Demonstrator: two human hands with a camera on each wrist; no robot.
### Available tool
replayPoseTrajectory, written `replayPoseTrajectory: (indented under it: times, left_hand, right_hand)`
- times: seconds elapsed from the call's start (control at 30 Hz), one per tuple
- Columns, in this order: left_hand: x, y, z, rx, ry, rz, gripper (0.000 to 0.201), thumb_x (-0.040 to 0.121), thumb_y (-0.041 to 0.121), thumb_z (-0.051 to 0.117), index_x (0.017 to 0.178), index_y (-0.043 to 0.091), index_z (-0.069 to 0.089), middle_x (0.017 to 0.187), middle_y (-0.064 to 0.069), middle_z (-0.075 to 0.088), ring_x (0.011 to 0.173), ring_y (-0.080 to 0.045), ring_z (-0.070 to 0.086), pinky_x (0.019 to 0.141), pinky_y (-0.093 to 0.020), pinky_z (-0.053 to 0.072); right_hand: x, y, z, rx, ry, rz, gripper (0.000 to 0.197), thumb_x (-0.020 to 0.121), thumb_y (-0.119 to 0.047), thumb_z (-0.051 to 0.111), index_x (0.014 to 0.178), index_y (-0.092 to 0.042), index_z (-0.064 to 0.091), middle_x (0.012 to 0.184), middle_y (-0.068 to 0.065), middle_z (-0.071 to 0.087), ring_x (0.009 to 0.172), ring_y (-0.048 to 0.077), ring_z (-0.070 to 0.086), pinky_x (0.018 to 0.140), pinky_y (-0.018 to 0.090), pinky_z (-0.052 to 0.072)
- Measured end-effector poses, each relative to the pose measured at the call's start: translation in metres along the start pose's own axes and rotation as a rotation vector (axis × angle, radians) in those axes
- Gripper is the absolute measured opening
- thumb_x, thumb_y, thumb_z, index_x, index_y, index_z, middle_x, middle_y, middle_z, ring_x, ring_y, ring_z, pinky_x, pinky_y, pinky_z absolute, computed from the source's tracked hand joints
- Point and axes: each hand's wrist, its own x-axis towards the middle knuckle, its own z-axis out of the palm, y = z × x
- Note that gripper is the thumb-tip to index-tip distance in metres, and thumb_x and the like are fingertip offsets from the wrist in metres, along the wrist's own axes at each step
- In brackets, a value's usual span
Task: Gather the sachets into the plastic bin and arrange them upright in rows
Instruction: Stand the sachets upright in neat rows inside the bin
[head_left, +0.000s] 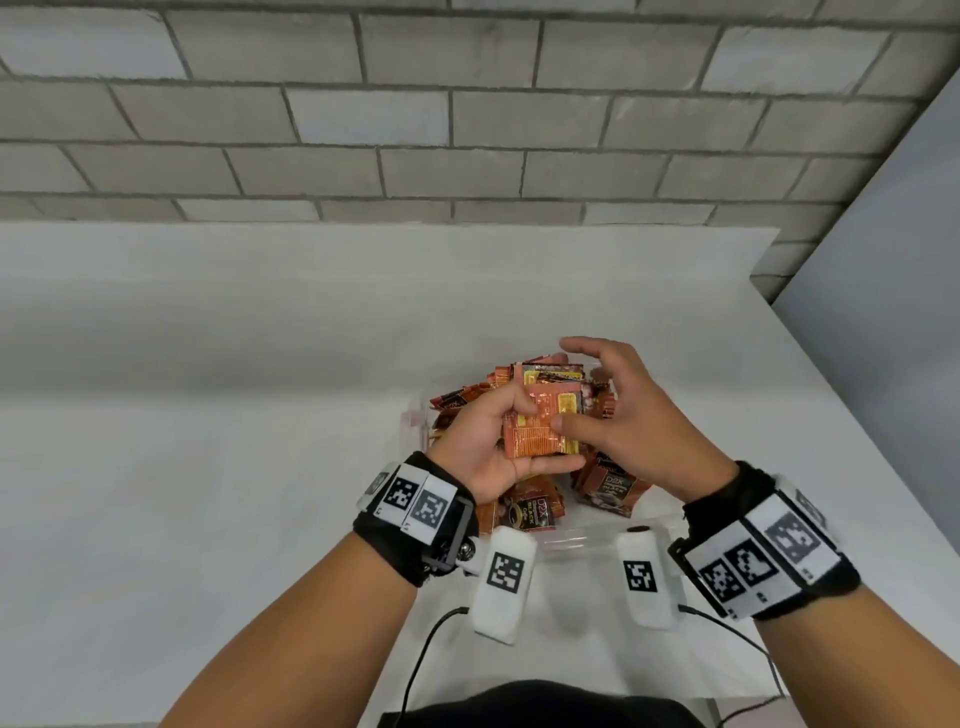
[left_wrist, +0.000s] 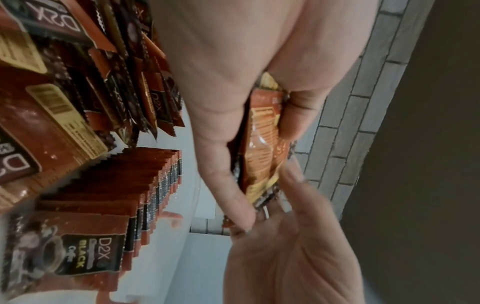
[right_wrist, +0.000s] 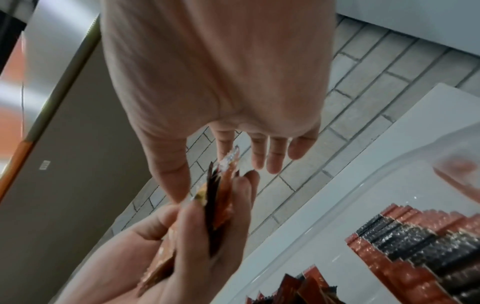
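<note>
My left hand (head_left: 519, 431) grips a small stack of orange sachets (head_left: 540, 436) above the clear plastic bin (head_left: 587, 540), near its middle. The thumb of my right hand (head_left: 597, 395) rests on the face of the stack, while its fingers arch loosely over the far edge. In the left wrist view the stack (left_wrist: 262, 144) sits between the left fingers and thumb. Inside the bin a row of sachets (left_wrist: 145, 185) stands upright, with loose sachets (left_wrist: 52, 102) piled beside it. The right wrist view shows that row (right_wrist: 415, 232) below my right hand (right_wrist: 202, 176).
The bin sits on a white table (head_left: 208, 415) against a grey brick wall (head_left: 467, 130). A grey panel (head_left: 883, 312) borders the table's right edge. Cables (head_left: 421, 660) hang from my wrists near the table's front edge.
</note>
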Motion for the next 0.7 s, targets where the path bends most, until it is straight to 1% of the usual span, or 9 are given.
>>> replayPoseTrajectory:
  times: [0.07,0.1,0.17,0.23,0.33,0.37,0.47,0.57,0.7]
  left_hand:
    - [0.001,0.0,0.001,-0.015,0.004,0.023,0.036,0.089,0.003,0.036,0.117,0.003,0.059,0.102,-0.017,0.068,0.09,-0.028,0.069,0.078,-0.048,0.057]
    - [0.001,0.001,0.002,-0.02,0.003,0.037,0.034,0.089,0.003,0.036,0.115,0.002,0.059,0.101,-0.019,0.068,0.09,-0.029,0.068,0.08,-0.049,0.056]
    - [0.001,0.0,0.003,-0.001,0.017,0.056,0.029,0.089,0.001,0.038,0.11,0.0,0.058,0.094,-0.019,0.068,0.088,-0.03,0.068,0.083,-0.051,0.055]
    - [0.002,-0.001,0.004,0.034,0.014,0.072,0.024,0.089,-0.001,0.041,0.106,-0.002,0.057,0.088,-0.017,0.069,0.086,-0.03,0.068,0.085,-0.053,0.053]
    - [0.001,-0.003,0.004,0.065,0.004,0.106,0.019,0.09,-0.003,0.044,0.101,0.0,0.059,0.083,-0.013,0.07,0.084,-0.028,0.069,0.089,-0.055,0.05]
    - [0.0,-0.004,0.004,0.06,0.0,0.118,0.019,0.089,-0.004,0.045,0.1,0.002,0.06,0.082,-0.012,0.071,0.082,-0.026,0.069,0.088,-0.053,0.051]
    - [-0.001,-0.005,0.003,0.036,0.023,0.161,0.026,0.083,-0.001,0.055,0.108,0.002,0.06,0.092,-0.014,0.071,0.083,-0.025,0.07,0.086,-0.05,0.054]
    - [-0.001,-0.005,0.001,0.0,0.079,0.175,0.037,0.079,0.01,0.06,0.115,0.003,0.06,0.104,-0.015,0.069,0.093,-0.026,0.069,0.085,-0.048,0.055]
    - [-0.002,-0.006,0.0,-0.028,0.101,0.182,0.024,0.079,0.013,0.061,0.1,0.006,0.071,0.108,-0.017,0.068,0.098,-0.029,0.068,0.087,-0.05,0.054]
  right_hand:
    - [-0.003,0.001,-0.002,0.07,0.044,-0.003,0.07,0.075,-0.029,0.077,0.131,-0.044,0.037,0.134,-0.013,0.036,0.119,0.007,0.042,0.087,0.011,0.038]
    - [-0.004,0.002,-0.002,0.082,0.064,-0.006,0.072,0.073,-0.033,0.078,0.131,-0.045,0.036,0.134,-0.013,0.036,0.117,0.006,0.042,0.084,0.01,0.037]
    - [-0.006,0.004,-0.001,0.055,0.111,-0.051,0.074,0.07,-0.035,0.08,0.129,-0.047,0.038,0.129,-0.012,0.038,0.114,0.006,0.043,0.087,0.014,0.039]
    - [-0.006,0.006,0.001,-0.01,0.19,-0.166,0.069,0.069,-0.029,0.083,0.124,-0.047,0.045,0.119,-0.01,0.04,0.113,0.01,0.043,0.092,0.019,0.039]
    - [-0.005,0.006,0.001,-0.123,0.257,-0.362,0.05,0.071,-0.028,0.079,0.114,-0.041,0.058,0.104,-0.01,0.043,0.103,0.01,0.04,0.09,0.009,0.03]
    - [-0.003,0.006,0.001,-0.159,0.244,-0.396,0.045,0.071,-0.029,0.077,0.112,-0.039,0.061,0.101,-0.012,0.043,0.1,0.009,0.039,0.088,0.01,0.03]
    - [0.002,0.012,0.003,-0.242,0.175,-0.38,0.04,0.075,-0.028,0.078,0.113,-0.031,0.066,0.099,-0.013,0.045,0.099,0.01,0.042,0.084,0.021,0.033]
    - [0.006,0.017,0.003,-0.278,0.139,-0.351,0.045,0.079,-0.028,0.074,0.123,-0.026,0.062,0.104,-0.011,0.045,0.102,0.013,0.041,0.085,0.026,0.032]
    - [0.007,0.019,0.002,-0.314,0.102,-0.344,0.05,0.083,-0.03,0.07,0.131,-0.028,0.055,0.111,-0.011,0.041,0.103,0.007,0.031,0.086,0.025,0.03]
